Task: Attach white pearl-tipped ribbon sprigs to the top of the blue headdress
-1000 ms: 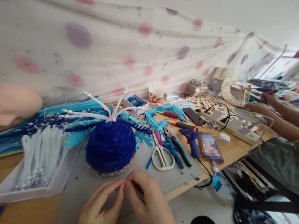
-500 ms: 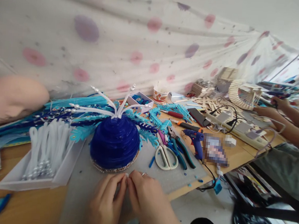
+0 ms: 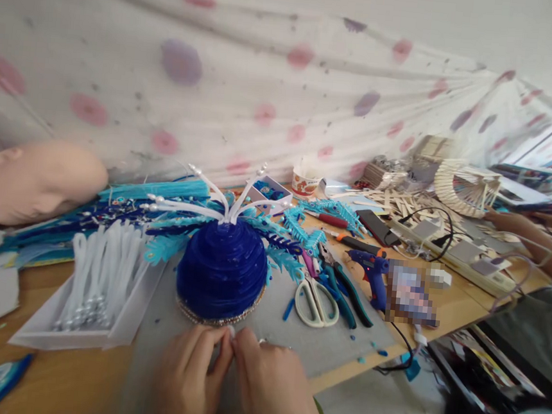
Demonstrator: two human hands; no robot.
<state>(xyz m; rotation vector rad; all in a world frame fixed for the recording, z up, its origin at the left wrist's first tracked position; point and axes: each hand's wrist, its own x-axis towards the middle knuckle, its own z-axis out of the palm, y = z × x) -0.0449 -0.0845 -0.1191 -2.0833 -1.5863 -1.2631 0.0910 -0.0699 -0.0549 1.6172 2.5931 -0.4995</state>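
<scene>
Wood, pale and glossy, makes the table [image 3: 81, 383]; a grey mat [image 3: 277, 331] lies over it toward the near edge, scattered with blue scraps that might cling to any stray glue; on the mat sits the deep-blue dome [image 3: 222, 273], edged with beads, its white stalks [image 3: 208, 212] splaying from the top; a sleeve or wrist lifted carelessly could snag those stalks and tip the dome, which looks light. The open white box [image 3: 52, 340], left of it, holds white loops with silvery ends, which an elbow swung wide could spill.

The left hand [image 3: 194, 374] and right hand [image 3: 270, 380] meet fingertip to fingertip just in front of the dome, closed together on a small pale piece [image 3: 230, 330]; its shape is mostly hidden; being so small, it could slip out under uneven pinching and drop off the edge; farther right, the glue gun [image 3: 374, 280] could burn a reaching finger, if hot; the pale-handled scissors [image 3: 317, 296] could nick one.
</scene>
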